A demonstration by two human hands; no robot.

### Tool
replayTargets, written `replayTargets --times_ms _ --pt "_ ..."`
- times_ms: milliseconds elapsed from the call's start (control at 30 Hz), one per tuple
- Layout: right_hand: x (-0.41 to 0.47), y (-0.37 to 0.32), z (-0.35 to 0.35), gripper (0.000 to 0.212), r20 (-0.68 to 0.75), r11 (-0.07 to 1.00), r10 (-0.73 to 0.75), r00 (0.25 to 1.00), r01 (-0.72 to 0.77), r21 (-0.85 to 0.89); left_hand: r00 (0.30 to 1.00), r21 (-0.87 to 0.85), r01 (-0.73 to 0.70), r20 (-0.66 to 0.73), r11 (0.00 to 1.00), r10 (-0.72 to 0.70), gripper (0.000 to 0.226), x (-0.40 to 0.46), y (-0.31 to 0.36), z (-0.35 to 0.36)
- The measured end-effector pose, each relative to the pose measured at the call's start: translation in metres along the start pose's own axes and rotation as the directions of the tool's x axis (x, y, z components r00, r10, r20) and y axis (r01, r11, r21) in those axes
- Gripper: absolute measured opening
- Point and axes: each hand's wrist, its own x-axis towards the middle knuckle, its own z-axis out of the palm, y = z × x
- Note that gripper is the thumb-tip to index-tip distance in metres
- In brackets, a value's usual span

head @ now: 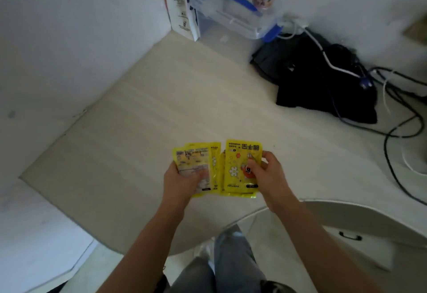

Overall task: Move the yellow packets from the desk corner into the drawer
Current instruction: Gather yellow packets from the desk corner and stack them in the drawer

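Several yellow hand-warmer packets are held over the pale desk (pixel 138 119), near its front edge. My left hand (pixel 184 183) grips a fanned stack of packets (pixel 196 161), printed backs facing up. My right hand (pixel 265 175) pinches another stack of yellow packets (pixel 238 165) by its right side, the flower-printed front facing up. The two stacks sit side by side and overlap slightly in the middle. A drawer with a dark handle (pixel 350 237) sits under the desk at lower right, and it looks closed.
A clear plastic box with blue clips (pixel 240 17) and a white paper bag (pixel 182 8) stand in the far corner. A black cloth bundle (pixel 318 80) with black and white cables (pixel 397 112) lies at right. My legs (pixel 221 267) are below the desk edge.
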Motion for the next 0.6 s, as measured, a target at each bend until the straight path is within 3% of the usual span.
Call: replayTargets --times_ms 233,600 --pt "-0.076 0.049 -0.048 0.026 -0.181 0.991 0.029 0.983 -0.005 0.132 0.986 0.109 -0.051 0.161 0.993 0.033 0.043 -0.049 -0.027 0.011" --pt "-0.178 0.136 -0.150 0.027 -0.374 0.931 0.118 0.920 0.029 0.364 0.909 0.232 -0.159 0.413 0.959 0.051 0.035 -0.142 -0.068 0.091"
